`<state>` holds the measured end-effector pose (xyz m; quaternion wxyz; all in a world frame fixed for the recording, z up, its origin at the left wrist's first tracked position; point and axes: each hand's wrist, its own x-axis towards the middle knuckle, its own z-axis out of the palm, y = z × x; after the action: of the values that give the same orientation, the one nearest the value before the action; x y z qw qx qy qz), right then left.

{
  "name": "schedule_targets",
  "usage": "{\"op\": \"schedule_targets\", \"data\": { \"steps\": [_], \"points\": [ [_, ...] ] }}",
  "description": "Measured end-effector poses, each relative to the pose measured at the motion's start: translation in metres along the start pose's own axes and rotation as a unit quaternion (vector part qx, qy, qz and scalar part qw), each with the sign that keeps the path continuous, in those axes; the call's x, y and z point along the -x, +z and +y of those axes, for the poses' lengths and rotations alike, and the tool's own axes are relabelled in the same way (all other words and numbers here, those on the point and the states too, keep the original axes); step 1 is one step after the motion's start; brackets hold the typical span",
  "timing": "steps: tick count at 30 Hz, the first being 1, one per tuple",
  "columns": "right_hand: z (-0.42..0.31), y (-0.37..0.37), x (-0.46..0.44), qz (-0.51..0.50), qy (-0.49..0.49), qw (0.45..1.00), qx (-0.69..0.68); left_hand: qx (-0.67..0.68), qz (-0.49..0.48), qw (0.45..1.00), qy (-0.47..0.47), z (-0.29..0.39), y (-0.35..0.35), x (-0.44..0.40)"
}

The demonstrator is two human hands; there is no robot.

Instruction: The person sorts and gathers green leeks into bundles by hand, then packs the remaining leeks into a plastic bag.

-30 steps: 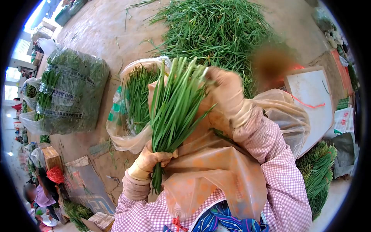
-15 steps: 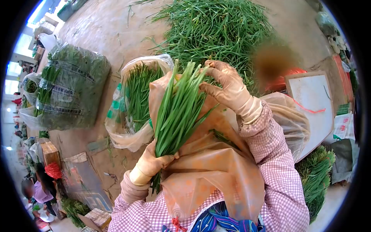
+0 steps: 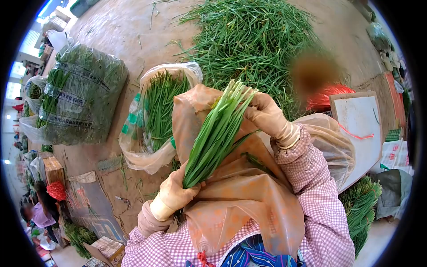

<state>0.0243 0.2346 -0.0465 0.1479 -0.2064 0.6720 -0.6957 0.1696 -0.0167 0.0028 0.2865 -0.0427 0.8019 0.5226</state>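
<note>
Nearest, a translucent orange plastic apron (image 3: 242, 189) covers the wearer's front, likely to keep damp and dirt off the checked sleeves (image 3: 322, 196) and clothing. Over it, a slanted bunch of long, flat green leaves with pale stem ends (image 3: 218, 135) lies between two hands in cream gloves. The left hand (image 3: 175, 191) is closed around the lower, leafy end, seemingly to keep the leaves together. The right hand (image 3: 269, 115) has its fingers bent against the pale upper ends, perhaps to steady or even them; whether it pinches any, I cannot tell.

Just beyond, to the left, an open clear plastic bag (image 3: 153, 165) stands with its mouth folded wide around more greens (image 3: 162, 107), which probably keeps them upright and reachable. Farther off, a loose green heap (image 3: 249, 42) spreads on the brown floor (image 3: 111, 26), within easy reach forward.
</note>
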Motion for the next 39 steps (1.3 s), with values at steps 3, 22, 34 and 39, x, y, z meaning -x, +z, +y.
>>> {"op": "schedule_targets", "data": {
  "steps": [3,22,34,39],
  "points": [
    [-0.001,0.004,0.004,0.078,0.003,0.99,-0.119,-0.007,0.001,1.0,-0.005,0.007,-0.001,0.001],
    [-0.081,0.01,0.01,0.157,-0.268,0.771,0.556,-0.337,0.257,0.876,0.231,0.022,-0.019,-0.012],
    [0.005,0.004,0.016,0.158,-0.264,0.939,0.153,-0.427,0.282,0.828,0.23,-0.019,0.002,-0.031],
    [-0.015,0.003,0.014,0.269,-0.129,0.953,-0.051,-0.44,0.301,0.818,0.218,-0.018,0.005,-0.033]
  ]
}}
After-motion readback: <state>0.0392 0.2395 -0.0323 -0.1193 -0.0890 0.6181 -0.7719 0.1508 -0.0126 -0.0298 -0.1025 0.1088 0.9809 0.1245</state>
